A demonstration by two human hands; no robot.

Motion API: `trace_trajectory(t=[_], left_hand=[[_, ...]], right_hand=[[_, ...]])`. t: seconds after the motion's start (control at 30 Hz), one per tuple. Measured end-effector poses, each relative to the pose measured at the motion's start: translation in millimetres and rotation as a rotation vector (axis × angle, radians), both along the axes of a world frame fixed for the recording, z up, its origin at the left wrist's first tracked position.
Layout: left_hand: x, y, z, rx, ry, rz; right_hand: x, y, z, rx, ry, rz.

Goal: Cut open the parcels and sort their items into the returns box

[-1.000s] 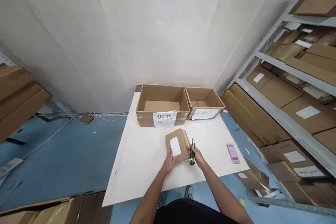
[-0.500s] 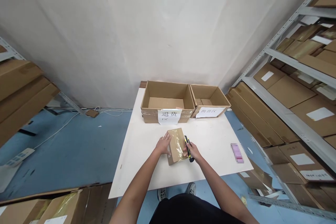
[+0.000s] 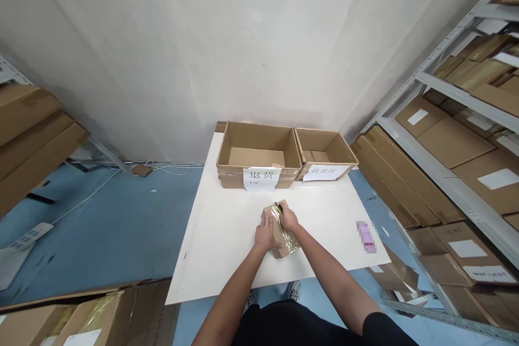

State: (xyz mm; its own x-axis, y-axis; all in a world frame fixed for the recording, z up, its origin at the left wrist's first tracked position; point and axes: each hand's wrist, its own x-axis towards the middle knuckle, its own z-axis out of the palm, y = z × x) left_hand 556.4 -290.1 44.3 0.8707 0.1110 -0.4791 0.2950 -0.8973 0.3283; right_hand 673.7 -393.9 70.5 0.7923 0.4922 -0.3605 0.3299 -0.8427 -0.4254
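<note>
A small cardboard box (image 3: 288,241) with shiny clear tape along its top lies on the white table (image 3: 227,243), turned at a slant. My left hand (image 3: 265,233) rests flat on its left side with the fingers spread, pressing it down. In my right hand (image 3: 288,217) is a black and yellow utility knife (image 3: 278,207), held over the far end of the box at the tape. My fingers cover most of the knife, and its blade cannot be made out.
Two open cardboard boxes with paper signs, a larger one (image 3: 231,177) and a smaller one (image 3: 344,168), stand at the table's back. A blurred pink item (image 3: 366,237) lies at the right edge. Shelves (image 3: 425,162) of cartons line the right; cartons (image 3: 93,319) sit lower left.
My right hand has brought the knife from the small box's right side up onto its far end. My left hand has slid onto the box top, and the box has turned and shifted slightly right.
</note>
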Motion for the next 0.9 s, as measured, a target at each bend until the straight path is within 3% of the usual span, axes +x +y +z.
trace_trajectory(t=[0.27, 0.6, 0.9], left_hand=[[-2, -2, 5.2, 0.024, -0.007, 0.064], [-3, 0, 2.8, 0.035, -0.035, 0.069], [-3, 2, 5.8, 0.071, -0.023, 0.052]], right_hand=[[4, 5, 7.3, -0.055, 0.016, 0.014], [-23, -14, 14.5, -0.078, 0.044, -0.004], [-37, -26, 23.6, -0.254, 0.102, 0.064]])
